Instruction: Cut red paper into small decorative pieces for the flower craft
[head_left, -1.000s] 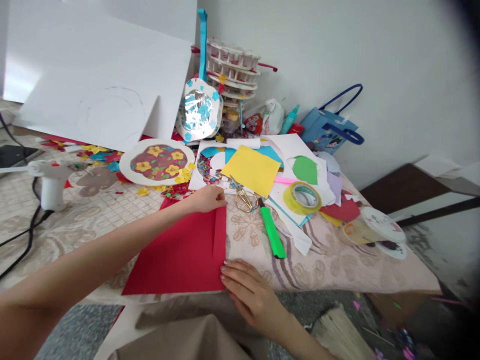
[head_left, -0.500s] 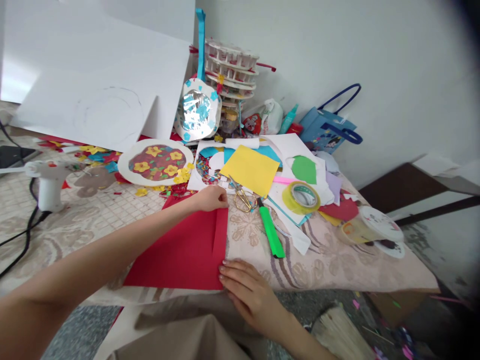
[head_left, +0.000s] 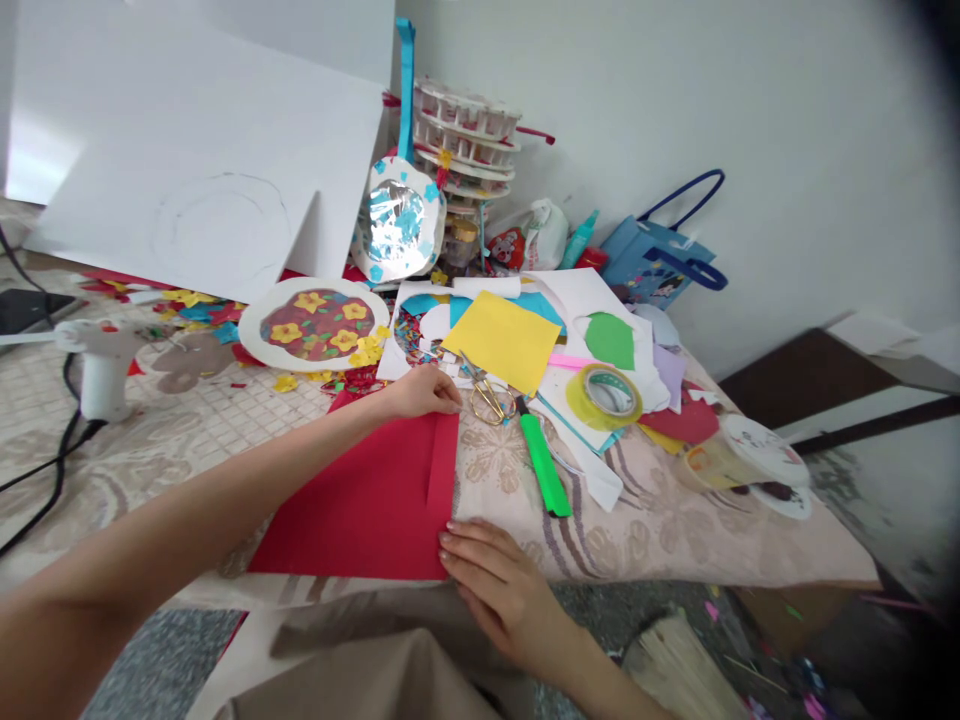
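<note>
A sheet of red paper [head_left: 360, 500] lies on the cloth-covered table in front of me, with a narrow strip folded over along its right edge. At the far end of that strip, my left hand [head_left: 427, 392] is closed, its fingers pinching the paper. My right hand [head_left: 499, 590] is at the near right corner, with its fingertips on the edge and its thumb hidden from view. Just beyond the right edge lie gold-handled scissors [head_left: 491, 402] and a green utility knife [head_left: 544, 465].
A roll of clear yellowish tape [head_left: 604, 395], a yellow paper square [head_left: 506, 340] and paper scraps lie right of centre. A flower-decorated oval [head_left: 315, 325] sits behind the red sheet. A white glue gun [head_left: 105, 370] with cords stands left. A lidded plastic cup [head_left: 742, 450] is at right.
The view has shifted very slightly. My left hand's fingers have flattened a little at the fold's far end; my right hand has kept its place.
</note>
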